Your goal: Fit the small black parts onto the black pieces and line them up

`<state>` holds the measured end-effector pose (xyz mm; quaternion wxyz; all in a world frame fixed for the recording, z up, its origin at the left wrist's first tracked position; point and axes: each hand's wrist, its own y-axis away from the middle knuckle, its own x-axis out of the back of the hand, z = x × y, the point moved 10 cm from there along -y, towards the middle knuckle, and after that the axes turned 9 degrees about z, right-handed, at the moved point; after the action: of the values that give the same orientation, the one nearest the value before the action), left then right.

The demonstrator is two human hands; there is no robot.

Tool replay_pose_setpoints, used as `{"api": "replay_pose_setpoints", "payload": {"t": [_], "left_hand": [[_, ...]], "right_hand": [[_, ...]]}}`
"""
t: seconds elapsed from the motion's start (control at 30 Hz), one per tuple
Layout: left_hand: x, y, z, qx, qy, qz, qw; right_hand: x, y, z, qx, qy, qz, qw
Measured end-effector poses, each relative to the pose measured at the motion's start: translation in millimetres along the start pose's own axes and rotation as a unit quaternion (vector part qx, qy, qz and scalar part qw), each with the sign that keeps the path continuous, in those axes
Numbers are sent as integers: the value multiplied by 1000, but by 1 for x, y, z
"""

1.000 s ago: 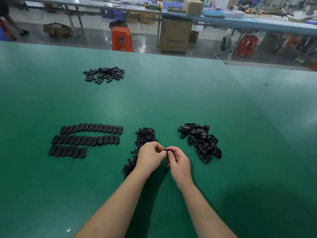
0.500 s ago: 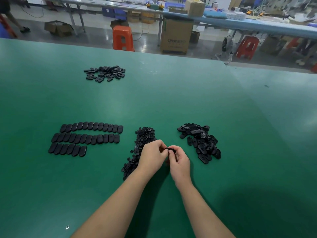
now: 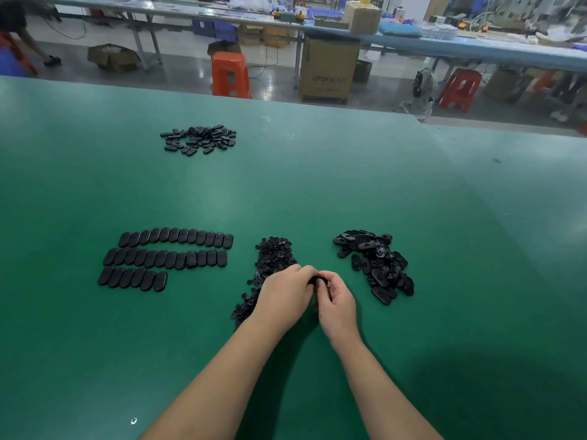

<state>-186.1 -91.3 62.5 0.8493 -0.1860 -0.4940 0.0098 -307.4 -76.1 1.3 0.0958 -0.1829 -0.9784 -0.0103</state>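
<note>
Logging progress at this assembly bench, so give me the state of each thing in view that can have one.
left hand: fingers curled, pinching the black piece
right hand: fingers curled, pinching the black piece
black piece: held between both hands above the table, mostly hidden
lined-up pieces: three rows, bottom row shorter
small parts pile: loose heap
unfitted pieces pile: loose heap
far pile: loose, scattered

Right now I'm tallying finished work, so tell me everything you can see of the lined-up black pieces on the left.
The lined-up black pieces are flat, matte ovals that look like plastic, laid side by side and touching in three rows on the green table. The two far rows are long, the near row is short and ends at the left half. Each piece leans slightly. No hand touches them.
</note>
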Motion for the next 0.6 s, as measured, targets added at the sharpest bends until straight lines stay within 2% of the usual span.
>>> {"api": "replay_pose_setpoints", "payload": {"t": [0.07,0.13,0.23,0.37,0.47,0.6], "left_hand": [[7,4,-5,-12,-56,15,998],[24,9,-23,29,-64,54,996],[56,28,-83,166,-54,120,977],[80,77,-171,317,-102,130,934],[92,97,-193,342,-133,142,919],[96,95,-187,310,-155,138,928]], "right_hand": [[0,1,-2,-6,-10,2,1000],[2,2,-2,-18,-29,11,999],[3,5,-3,-20,-19,9,1000],[2,7,-4,-20,-4,4,1000],[2,7,-6,-14,10,5,1000],[3,8,-6,-12,17,9,1000]]}}
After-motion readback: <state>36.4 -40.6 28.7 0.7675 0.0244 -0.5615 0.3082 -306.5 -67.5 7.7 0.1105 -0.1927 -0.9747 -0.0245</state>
